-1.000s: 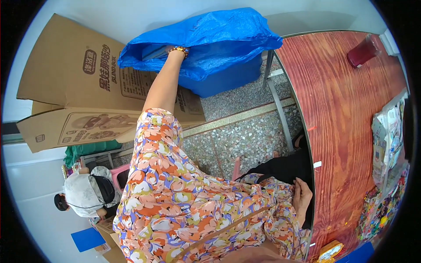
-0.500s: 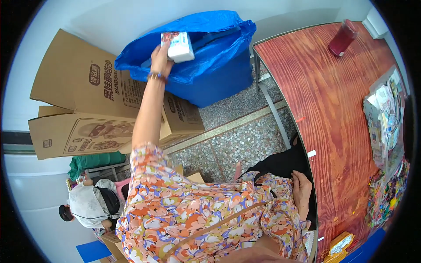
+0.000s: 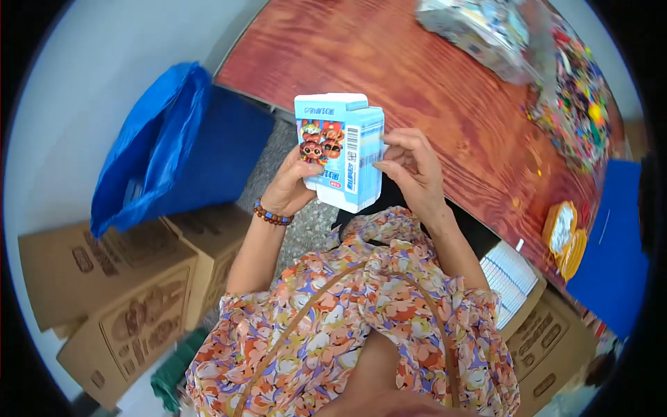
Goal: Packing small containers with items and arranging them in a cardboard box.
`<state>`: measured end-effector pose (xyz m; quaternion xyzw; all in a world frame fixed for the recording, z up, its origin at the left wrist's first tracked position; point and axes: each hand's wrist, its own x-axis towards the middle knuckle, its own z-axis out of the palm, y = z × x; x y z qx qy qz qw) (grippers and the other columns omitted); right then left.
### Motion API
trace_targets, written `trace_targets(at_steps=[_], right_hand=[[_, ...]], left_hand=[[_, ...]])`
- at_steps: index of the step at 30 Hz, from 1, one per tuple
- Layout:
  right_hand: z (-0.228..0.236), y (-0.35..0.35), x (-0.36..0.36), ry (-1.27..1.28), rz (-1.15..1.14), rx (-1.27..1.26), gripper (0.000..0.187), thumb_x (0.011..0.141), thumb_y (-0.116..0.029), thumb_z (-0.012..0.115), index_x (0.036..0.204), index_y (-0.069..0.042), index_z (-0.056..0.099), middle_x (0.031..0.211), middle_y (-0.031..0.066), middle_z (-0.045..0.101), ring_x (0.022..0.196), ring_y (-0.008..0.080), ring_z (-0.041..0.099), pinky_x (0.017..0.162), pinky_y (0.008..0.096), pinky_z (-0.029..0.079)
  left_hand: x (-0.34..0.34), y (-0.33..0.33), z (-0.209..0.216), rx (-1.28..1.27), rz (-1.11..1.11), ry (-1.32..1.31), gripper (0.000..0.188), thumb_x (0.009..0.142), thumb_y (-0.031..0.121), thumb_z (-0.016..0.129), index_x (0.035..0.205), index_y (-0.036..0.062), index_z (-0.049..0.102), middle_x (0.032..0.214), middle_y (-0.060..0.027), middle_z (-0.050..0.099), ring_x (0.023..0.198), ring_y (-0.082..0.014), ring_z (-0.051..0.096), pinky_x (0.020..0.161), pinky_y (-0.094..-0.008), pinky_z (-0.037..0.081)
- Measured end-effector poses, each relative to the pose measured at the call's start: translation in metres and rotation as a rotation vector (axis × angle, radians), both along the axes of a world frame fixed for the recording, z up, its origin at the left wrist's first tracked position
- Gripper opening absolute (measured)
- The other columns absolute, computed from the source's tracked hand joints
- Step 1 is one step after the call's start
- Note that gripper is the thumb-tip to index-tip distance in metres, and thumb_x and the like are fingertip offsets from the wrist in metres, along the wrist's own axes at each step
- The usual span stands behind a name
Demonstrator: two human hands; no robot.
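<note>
In front of my chest, my left hand (image 3: 293, 182) is closed round the left side of a stack of flat, light-blue cartons (image 3: 332, 153). Cartoon figures and a barcode are printed on the top one, and layered edges show along the stack's right side. My right hand (image 3: 415, 167) has its thumb and bent fingers at that right edge, seemingly gripping it. A beaded bracelet (image 3: 273, 214) circles my left wrist. The fingers under the stack are hidden.
A blue plastic bag (image 3: 229, 132) stands open at left, something pale inside. Below it are brown cardboard boxes (image 3: 111, 264). The wood-grain table (image 3: 313, 55) bears a clear bag (image 3: 479, 35), colourful small pieces (image 3: 570, 97) and an orange container (image 3: 563, 233). Another box (image 3: 556, 347) sits lower right.
My left hand has come from over the blue bag to my chest with the cartons. My right hand has risen from my lap to their edge. The view has turned towards the table.
</note>
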<state>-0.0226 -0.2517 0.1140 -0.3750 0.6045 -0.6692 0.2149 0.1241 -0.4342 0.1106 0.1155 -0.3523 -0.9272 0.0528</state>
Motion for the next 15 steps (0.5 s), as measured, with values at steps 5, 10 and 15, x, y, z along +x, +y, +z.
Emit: trace_targets(at_steps=[5,10,15], right_hand=[[-0.005,0.029,-0.014,0.322,-0.144,-0.009,0.034,0.081,0.005,0.072,0.113,-0.003,0.060,0.108,0.0098,0.052,0.082,0.0122,0.057,0.065,0.0227,0.048],[-0.007,0.059,-0.018,0.313,-0.284,0.049,0.031,0.081,0.003,0.072,0.110,-0.004,0.062,0.103,0.0077,0.052,0.082,0.0138,0.056,0.066,0.0237,0.047],[0.019,0.087,-0.026,0.462,-0.475,0.128,0.022,0.083,0.000,0.070,0.104,-0.003,0.064,0.102,0.0108,0.059,0.090,0.0209,0.059,0.074,0.0315,0.048]], left_hand=[[-0.057,0.024,0.007,0.014,-0.147,-0.099,0.049,0.104,0.038,0.042,0.140,0.0036,0.043,0.133,-0.0094,0.058,0.119,-0.0190,0.059,0.099,-0.0375,0.051],[-0.090,0.044,0.001,-0.092,-0.261,-0.171,0.054,0.102,0.047,0.044,0.135,0.0044,0.049,0.127,-0.0079,0.061,0.111,-0.0154,0.063,0.093,-0.0332,0.054],[-0.115,0.067,0.008,-0.319,-0.329,-0.172,0.039,0.102,0.036,0.052,0.124,0.0037,0.056,0.109,-0.0044,0.067,0.094,-0.0101,0.067,0.080,-0.0268,0.056]])
